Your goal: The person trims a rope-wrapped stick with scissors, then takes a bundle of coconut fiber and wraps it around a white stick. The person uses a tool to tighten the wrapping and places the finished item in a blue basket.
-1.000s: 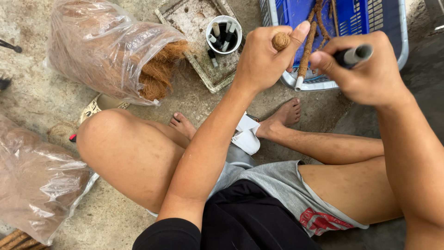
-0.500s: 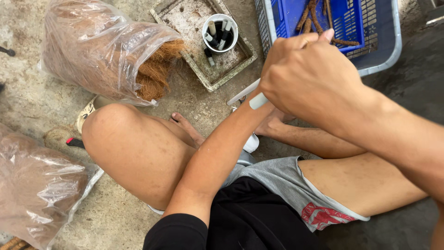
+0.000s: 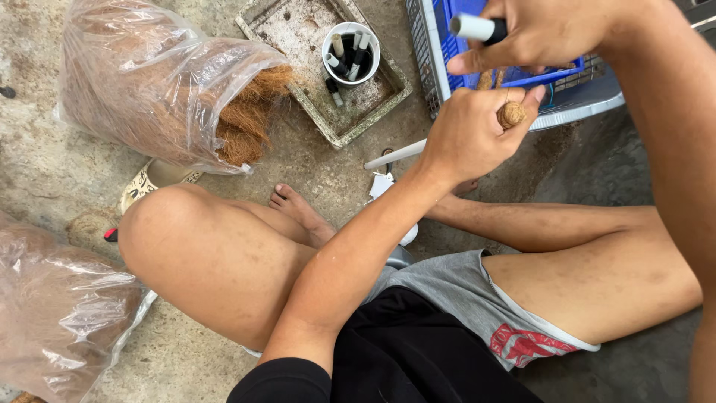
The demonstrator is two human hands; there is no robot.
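Head view, looking down at a person seated cross-legged: the left hand (image 3: 470, 138) is clenched around a brown, fibre-wrapped stick (image 3: 512, 114), held just before a blue plastic crate (image 3: 447, 45). The right hand (image 3: 544, 30) grasps a grey-capped black marker (image 3: 477, 28) above it. The stick looks light, stiff and rough, best held near its wrapped end.

clear plastic bag (image 3: 160, 89) of brown fibre lying open at upper left, second clear bag (image 3: 56, 313) of brown fibre at lower left
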